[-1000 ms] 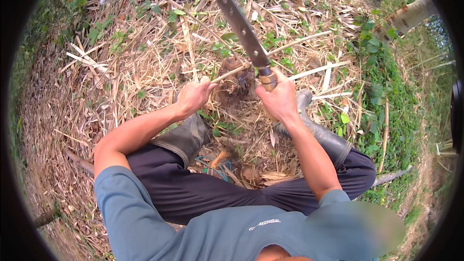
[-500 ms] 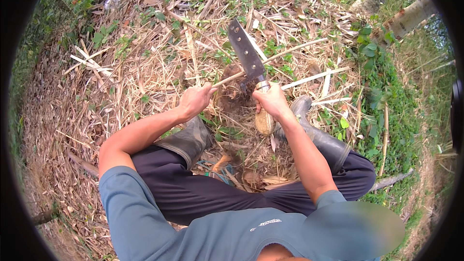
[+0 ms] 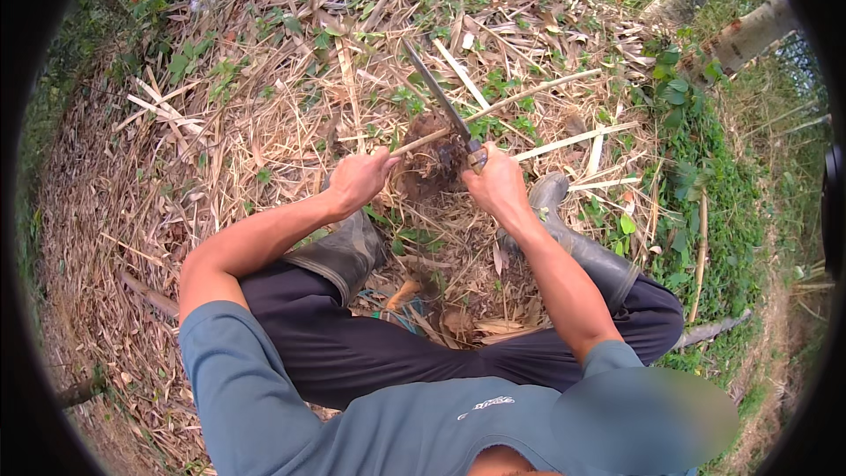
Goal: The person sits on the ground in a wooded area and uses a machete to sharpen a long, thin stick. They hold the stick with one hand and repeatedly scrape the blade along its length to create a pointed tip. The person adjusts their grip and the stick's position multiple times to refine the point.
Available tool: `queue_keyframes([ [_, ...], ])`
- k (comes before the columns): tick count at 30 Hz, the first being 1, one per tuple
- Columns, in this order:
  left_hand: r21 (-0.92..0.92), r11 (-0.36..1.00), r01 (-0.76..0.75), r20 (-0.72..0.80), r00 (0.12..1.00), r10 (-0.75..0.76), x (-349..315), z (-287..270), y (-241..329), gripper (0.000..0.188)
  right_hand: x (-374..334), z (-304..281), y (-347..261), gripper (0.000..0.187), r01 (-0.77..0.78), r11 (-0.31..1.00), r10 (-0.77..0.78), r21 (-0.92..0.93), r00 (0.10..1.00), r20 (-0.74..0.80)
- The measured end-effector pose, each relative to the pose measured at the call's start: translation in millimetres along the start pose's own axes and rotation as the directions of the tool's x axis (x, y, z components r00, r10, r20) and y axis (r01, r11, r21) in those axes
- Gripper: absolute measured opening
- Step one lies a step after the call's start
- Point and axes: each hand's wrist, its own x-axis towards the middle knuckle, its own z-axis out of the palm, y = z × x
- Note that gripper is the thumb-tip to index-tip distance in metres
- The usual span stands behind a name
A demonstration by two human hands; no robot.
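My left hand (image 3: 361,180) is closed around the near end of a thin pale stick (image 3: 520,100), which slants away to the far right. In my right hand (image 3: 496,178) is the handle of a machete (image 3: 438,95). Its dark blade points away and a little left, turned nearly edge-on to me, and crosses the stick just beyond my hands. Most of the handle is hidden by my fingers. Below the crossing lies a brown, earthy clump (image 3: 425,159), perhaps a stump or root; I cannot tell which.
My rubber boots (image 3: 345,257) stand on either side of the work spot. Dry leaves and split pale strips (image 3: 577,139) cover the ground, with more strips (image 3: 165,108) at the left. Green creepers (image 3: 696,176) grow at the right, below pale trunks (image 3: 749,35).
The machete has rolled in my right hand from its broad face showing to nearly edge-on, and its handle end is now hidden. My left hand and the stick have barely moved.
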Motion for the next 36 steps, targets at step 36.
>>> queue_keyframes([
  [36,-0.102,0.995,-0.012,0.072,0.997,0.02,-31.6,7.1,2.6,0.049,-38.9,19.8,-7.8,0.016,0.09,0.983,-0.096,0.162,0.995,0.028],
])
